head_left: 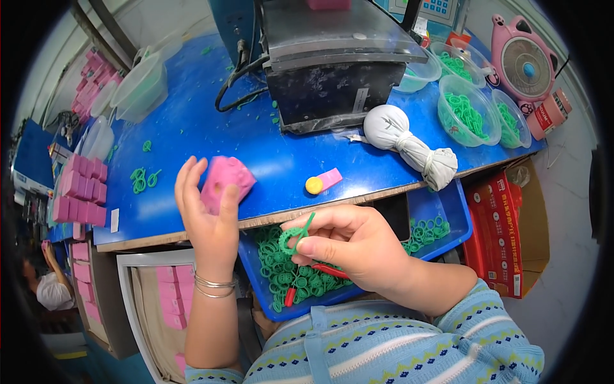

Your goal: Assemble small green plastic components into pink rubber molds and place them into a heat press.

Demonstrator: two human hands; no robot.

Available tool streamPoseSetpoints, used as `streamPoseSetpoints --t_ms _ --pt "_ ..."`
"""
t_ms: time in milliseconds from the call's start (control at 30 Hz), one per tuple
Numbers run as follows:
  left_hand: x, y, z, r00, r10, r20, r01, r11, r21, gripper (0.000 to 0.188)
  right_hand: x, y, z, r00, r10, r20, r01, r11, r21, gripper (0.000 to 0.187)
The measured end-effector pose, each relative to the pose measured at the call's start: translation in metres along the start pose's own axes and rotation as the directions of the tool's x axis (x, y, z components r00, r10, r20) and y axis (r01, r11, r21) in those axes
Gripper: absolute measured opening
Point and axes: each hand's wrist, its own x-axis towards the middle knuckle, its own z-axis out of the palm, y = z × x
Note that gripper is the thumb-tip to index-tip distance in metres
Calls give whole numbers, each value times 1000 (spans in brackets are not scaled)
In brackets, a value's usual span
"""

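Note:
My left hand [210,214] grips a pink rubber mould block [227,178] between thumb and fingers, above the front of the blue table [262,163]. A round hole shows in the block's face. To its right, thumb and fingers of my right hand [358,246] pinch a green wax ring [286,240] with a straight stem sticking up. A red-handled tool [330,271] shows under that hand; whether the fingers also hold it I cannot tell. Below sits a blue tray [465,224] full of green rings [281,275]. A yellow-capped pink piece [324,181] lies on the table.
A black machine [332,89] stands at the back, with a tied white cloth pouch [409,144] before it. Clear bowls [470,109] of green pieces and a pink fan [526,64] are at right. Pink blocks [82,189] are stacked left. Another person [54,288] is far left.

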Motion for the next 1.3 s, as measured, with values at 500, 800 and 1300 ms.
streamPoseSetpoints --t_ms 500,800,1300 --pt "-44 80 -27 959 69 276 48 916 -397 27 -3 11 -4 699 -673 243 623 406 -668 30" --pt "-48 88 -31 966 14 259 93 914 -395 23 -10 3 -8 545 -657 521 662 -44 -748 19" --pt "-49 81 -27 789 569 231 -578 815 -32 28 -13 7 -3 996 25 91 5 949 -316 9"
